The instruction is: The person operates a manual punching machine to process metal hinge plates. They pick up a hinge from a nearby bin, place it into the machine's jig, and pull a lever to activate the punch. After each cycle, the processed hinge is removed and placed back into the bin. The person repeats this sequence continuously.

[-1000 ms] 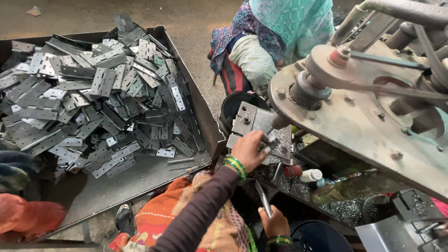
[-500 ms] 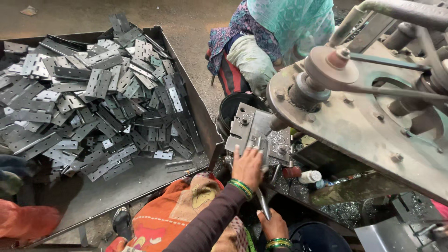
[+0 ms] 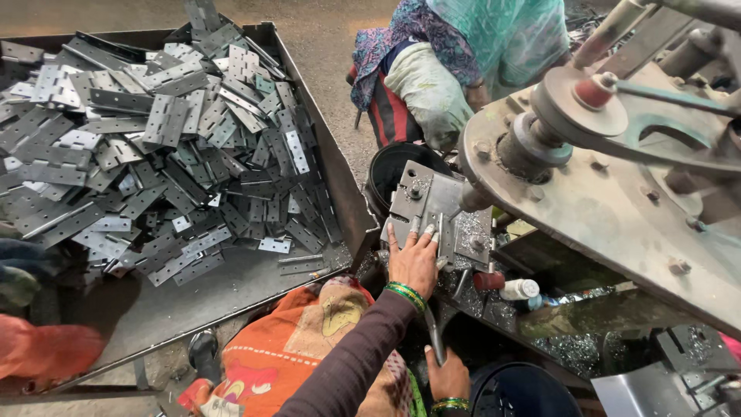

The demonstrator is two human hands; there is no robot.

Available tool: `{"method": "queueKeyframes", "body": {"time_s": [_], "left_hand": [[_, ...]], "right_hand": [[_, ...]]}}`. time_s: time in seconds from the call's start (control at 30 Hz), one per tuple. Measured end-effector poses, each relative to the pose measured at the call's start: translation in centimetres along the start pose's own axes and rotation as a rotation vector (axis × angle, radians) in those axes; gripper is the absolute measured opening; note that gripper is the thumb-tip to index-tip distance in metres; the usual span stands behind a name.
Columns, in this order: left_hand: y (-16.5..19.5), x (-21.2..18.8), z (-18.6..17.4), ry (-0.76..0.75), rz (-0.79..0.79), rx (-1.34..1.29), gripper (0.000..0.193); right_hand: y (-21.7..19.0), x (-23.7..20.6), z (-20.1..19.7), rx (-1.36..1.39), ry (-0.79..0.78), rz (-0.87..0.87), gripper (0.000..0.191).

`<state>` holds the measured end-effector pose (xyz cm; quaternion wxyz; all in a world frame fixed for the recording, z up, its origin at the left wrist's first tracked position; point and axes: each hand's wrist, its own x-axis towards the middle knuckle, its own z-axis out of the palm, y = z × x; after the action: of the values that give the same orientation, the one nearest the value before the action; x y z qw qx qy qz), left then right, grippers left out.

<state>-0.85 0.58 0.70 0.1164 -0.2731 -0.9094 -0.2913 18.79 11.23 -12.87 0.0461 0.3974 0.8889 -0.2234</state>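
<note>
**A:** So the left hand (image 3: pixel 414 261) is laid flat with fingers spread on a hinge leaf that sits on the metal plate (image 3: pixel 440 208) of the drilling machine (image 3: pixel 617 177). My guess is it's pressing the piece down so it can't shift under the spindle. Nothing gripped, just an open palm bearing down.

**B:** And the right hand (image 3: pixel 448 378)?

**A:** Below the plate, nearer the camera, fingers closed around a thin metal rod (image 3: pixel 434 340) that points up toward the plate. Looks like a lever or poker, can't tell which. Hands are well apart.

**B:** How many of everything?

**A:** One plate, one rod, two hands, green bangles on both wrists. Left of the plate there's one big tray (image 3: pixel 324 154) with a heap of hinges (image 3: pixel 154 154), way too many to count, dozens at least, dumped within arm's reach, I'd say. One black bucket (image 3: pixel 394 170) just behind the plate, one small white bottle (image 3: pixel 519 289) to its right among the shavings. One other person (image 3: pixel 463 54) sits beyond the plate, crouched by the bucket.
</note>
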Motion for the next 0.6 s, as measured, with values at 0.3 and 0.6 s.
{"method": "queueKeyframes", "body": {"time_s": [0.3, 0.6], "left_hand": [[0.1, -0.5, -1.1, -0.065, -0.023, -0.026, 0.054], [-0.6, -0.1, -1.0, 0.056, -0.011, -0.024, 0.055]], "right_hand": [[-0.5, 1.0, -4.0, 0.012, -0.127, -0.007, 0.049], [2.5, 1.9, 4.8, 0.06, 0.151, -0.156, 0.055]]}}
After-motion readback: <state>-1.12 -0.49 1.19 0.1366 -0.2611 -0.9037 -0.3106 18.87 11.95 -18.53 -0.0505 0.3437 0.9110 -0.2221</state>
